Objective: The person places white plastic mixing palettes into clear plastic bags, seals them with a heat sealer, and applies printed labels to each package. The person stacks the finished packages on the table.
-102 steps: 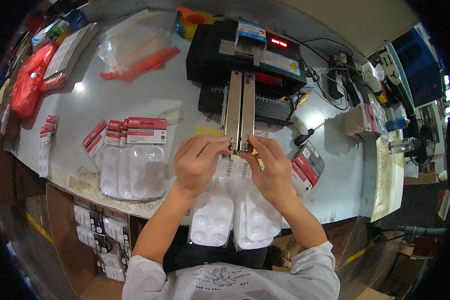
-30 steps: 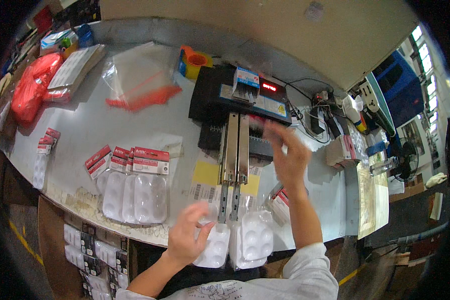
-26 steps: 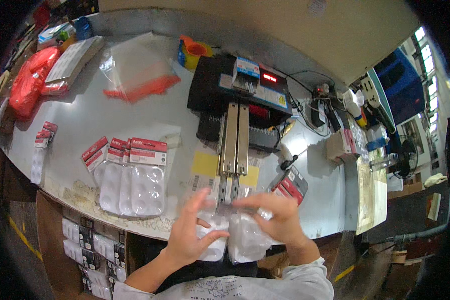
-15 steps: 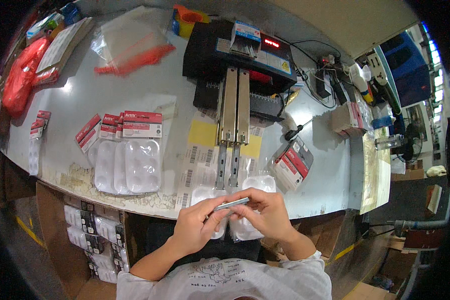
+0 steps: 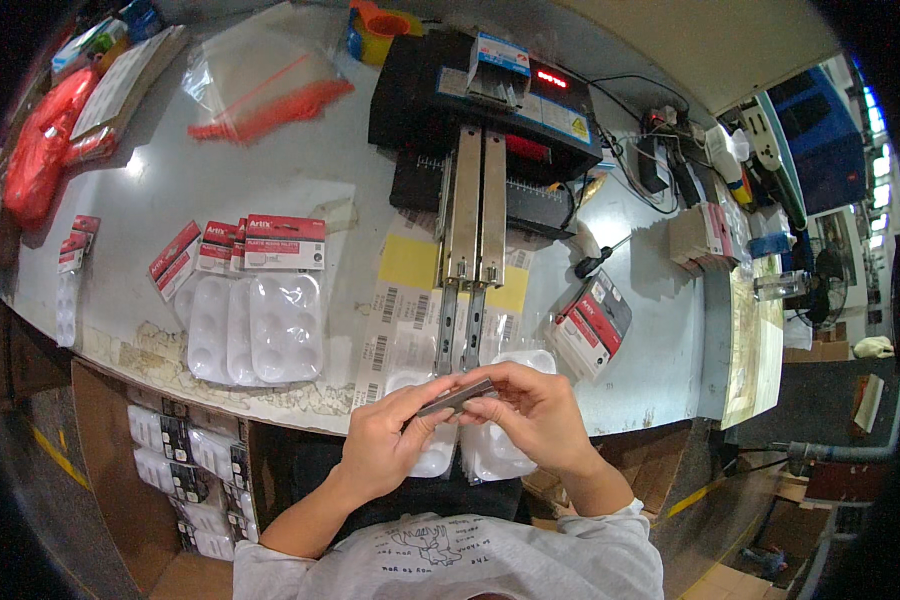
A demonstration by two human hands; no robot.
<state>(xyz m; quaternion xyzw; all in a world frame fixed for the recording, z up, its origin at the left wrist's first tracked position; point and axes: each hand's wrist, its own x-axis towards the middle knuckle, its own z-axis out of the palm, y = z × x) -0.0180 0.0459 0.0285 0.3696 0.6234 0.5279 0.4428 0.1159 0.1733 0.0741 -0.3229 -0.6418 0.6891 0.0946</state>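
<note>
My left hand (image 5: 382,442) and my right hand (image 5: 538,418) hold a grey metal strip of staples (image 5: 457,397) between them, thumbs and fingers pinching its two ends. Below the hands, white plastic mixing palettes (image 5: 498,458) lie in two groups at the table's front edge. Just beyond stand the twin metal rails (image 5: 477,215) of a black stapling machine (image 5: 406,92), their narrower tracks (image 5: 470,325) extending toward me. An open box of staples (image 5: 500,68) sits on top of the machine.
Carded white palettes (image 5: 285,325) lie at left, with a red-edged plastic bag (image 5: 270,95) behind them. To the right are a screwdriver (image 5: 592,264), a packaged card (image 5: 592,325) and a card stack (image 5: 703,235). Packed goods fill a carton (image 5: 195,470) below the table.
The staple strip has tilted in my fingers, showing a darker, broader face. Both hands stay close together in nearly the same place; the view has shifted slightly.
</note>
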